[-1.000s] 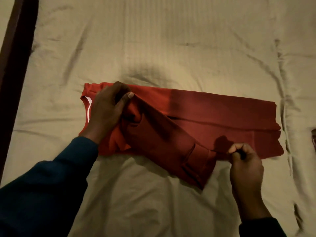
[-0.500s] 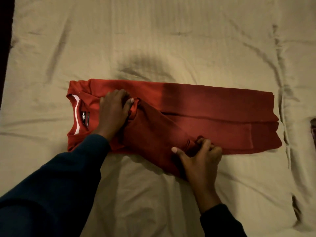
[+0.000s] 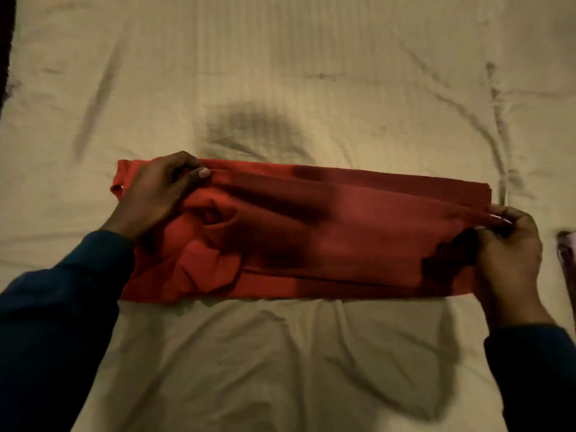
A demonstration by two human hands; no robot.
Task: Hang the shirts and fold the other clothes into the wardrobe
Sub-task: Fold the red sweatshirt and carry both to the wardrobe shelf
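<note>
**Folding the red top on the bed, both ends gripped**

Left hand (image 3: 156, 194) sits at the collar end of the red top (image 3: 343, 238), fingers (image 3: 204, 173) curled round the far long edge, thumb side over bunched cloth. The top lies flat on the bed sheet (image 3: 280, 353) as a long narrow strip running left to right, sleeve tucked in and lumpy near the left end. Right hand (image 3: 508, 247) is at the hem end, fingers pinching the far edge of the cloth. At the far right edge of the view a small pinkish item (image 3: 565, 254) lies on the sheet, just beside the right hand; cannot tell what it is.

Step in hand, as I judge it: bringing the far long edge over toward the near edge. To do it well, keep both ends level and taut, lay the edge down square, then flatten the sleeve lump on the left before folding the strip across. Wardrobe not in view.
</note>
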